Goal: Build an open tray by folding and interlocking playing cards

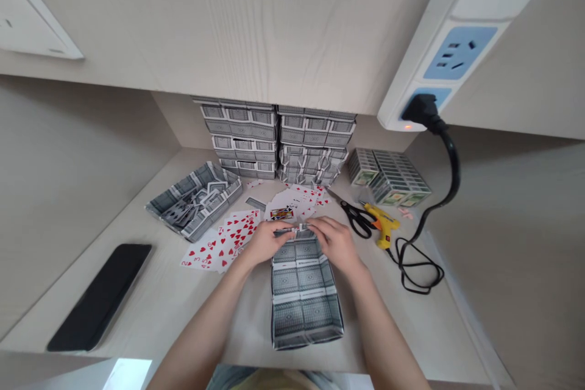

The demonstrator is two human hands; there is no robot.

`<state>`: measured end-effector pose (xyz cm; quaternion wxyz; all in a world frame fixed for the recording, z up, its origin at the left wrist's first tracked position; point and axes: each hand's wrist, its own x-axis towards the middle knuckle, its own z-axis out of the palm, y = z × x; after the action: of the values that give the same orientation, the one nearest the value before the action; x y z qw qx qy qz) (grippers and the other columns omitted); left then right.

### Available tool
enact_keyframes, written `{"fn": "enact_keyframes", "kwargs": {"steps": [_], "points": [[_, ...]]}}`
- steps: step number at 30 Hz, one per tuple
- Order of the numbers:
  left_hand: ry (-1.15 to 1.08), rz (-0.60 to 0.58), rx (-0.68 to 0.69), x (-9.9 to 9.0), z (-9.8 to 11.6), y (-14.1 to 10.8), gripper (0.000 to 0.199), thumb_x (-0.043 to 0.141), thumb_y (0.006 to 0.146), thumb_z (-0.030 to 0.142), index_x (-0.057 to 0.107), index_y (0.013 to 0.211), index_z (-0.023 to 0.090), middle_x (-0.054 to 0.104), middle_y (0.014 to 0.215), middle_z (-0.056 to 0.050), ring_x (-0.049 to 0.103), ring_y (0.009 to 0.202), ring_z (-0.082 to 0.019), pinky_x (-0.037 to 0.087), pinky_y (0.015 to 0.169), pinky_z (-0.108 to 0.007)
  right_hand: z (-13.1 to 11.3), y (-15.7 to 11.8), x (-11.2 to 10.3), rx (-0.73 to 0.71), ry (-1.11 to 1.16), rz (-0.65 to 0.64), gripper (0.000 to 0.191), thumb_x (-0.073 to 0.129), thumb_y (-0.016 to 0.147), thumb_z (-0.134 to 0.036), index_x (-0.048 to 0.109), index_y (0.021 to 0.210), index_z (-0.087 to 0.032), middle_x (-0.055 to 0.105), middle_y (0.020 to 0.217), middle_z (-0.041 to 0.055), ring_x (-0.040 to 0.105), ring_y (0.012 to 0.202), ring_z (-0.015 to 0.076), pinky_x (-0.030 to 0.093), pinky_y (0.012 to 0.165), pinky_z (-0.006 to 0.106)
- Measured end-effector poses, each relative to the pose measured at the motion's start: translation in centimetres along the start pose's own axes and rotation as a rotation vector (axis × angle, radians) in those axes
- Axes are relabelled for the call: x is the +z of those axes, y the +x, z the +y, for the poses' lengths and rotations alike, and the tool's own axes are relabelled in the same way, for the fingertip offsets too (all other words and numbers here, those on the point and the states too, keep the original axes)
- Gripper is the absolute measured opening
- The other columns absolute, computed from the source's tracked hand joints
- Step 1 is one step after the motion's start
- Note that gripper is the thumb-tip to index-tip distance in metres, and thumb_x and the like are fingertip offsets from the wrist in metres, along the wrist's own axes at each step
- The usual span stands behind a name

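A long open box made of grey-backed playing cards (301,292) lies in front of me, its short end toward me. My left hand (269,240) pinches the left part of its far rim, thumb and fingers together. At the right part of that same rim, my right hand (335,242) grips with its fingertips. Red-suited cards (231,241) are spread face up to the left of my left hand. More face-up cards (297,200) lie just beyond the box's far end.
Left stands another card box (196,201) holding loose cards; a black phone (100,297) is nearer. Stacked card boxes (247,134) fill the back. On the right are black scissors (359,219), a yellow glue gun (382,224), its cable, and cased decks (395,177). A power strip (445,42) hangs above.
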<state>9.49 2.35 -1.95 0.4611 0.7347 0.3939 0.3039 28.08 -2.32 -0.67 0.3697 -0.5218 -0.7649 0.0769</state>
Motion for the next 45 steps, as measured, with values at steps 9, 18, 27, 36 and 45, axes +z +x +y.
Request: {"fn": "enact_keyframes", "kwargs": {"steps": [9, 18, 27, 36, 45], "points": [[0.058, 0.07, 0.02, 0.2, 0.0, 0.0, 0.02, 0.055, 0.075, 0.03, 0.067, 0.085, 0.018, 0.069, 0.085, -0.002, 0.062, 0.078, -0.015, 0.047, 0.076, -0.026, -0.7, 0.1, 0.1, -0.018, -0.037, 0.029, 0.017, 0.048, 0.082, -0.02, 0.062, 0.091, -0.02, 0.066, 0.084, 0.0054, 0.059, 0.077, 0.0175, 0.045, 0.073, 0.031], [0.035, 0.065, 0.02, 0.3, 0.0, 0.1, 0.018, 0.055, 0.074, 0.028, 0.067, 0.084, 0.018, 0.069, 0.086, -0.003, 0.062, 0.079, -0.015, 0.047, 0.077, -0.026, -0.7, 0.1, -0.1, -0.012, -0.02, -0.005, 0.016, 0.046, 0.083, -0.019, 0.06, 0.09, -0.02, 0.065, 0.083, 0.0058, 0.058, 0.076, 0.0179, 0.045, 0.07, 0.031], [0.031, 0.09, 0.023, 0.6, -0.2, -0.1, 0.015, 0.055, 0.073, 0.026, 0.067, 0.079, 0.018, 0.069, 0.082, -0.002, 0.062, 0.076, -0.015, 0.047, 0.077, -0.027, -0.8, 0.2, 0.2, -0.042, -0.03, -0.012, 0.019, 0.042, 0.083, -0.016, 0.06, 0.089, -0.02, 0.063, 0.081, 0.0061, 0.056, 0.077, 0.0187, 0.044, 0.07, 0.032], [0.014, 0.071, 0.043, 0.5, -0.3, 0.0, 0.015, 0.055, 0.074, 0.026, 0.065, 0.079, 0.017, 0.068, 0.082, -0.002, 0.061, 0.077, -0.015, 0.046, 0.077, -0.026, -0.7, 0.3, 0.7, -0.04, -0.008, -0.009, 0.02, 0.043, 0.081, -0.013, 0.061, 0.088, -0.02, 0.064, 0.079, 0.0055, 0.056, 0.076, 0.0185, 0.044, 0.071, 0.032], [0.029, 0.072, 0.05, 0.7, -0.2, 0.0, 0.019, 0.055, 0.074, 0.032, 0.064, 0.078, 0.017, 0.068, 0.08, -0.002, 0.06, 0.076, -0.015, 0.046, 0.075, -0.026, -0.5, 0.4, 1.5, 0.018, 0.066, 0.052, 0.019, 0.046, 0.08, -0.016, 0.064, 0.084, -0.021, 0.066, 0.077, 0.0045, 0.059, 0.072, 0.0176, 0.046, 0.068, 0.031]]}}
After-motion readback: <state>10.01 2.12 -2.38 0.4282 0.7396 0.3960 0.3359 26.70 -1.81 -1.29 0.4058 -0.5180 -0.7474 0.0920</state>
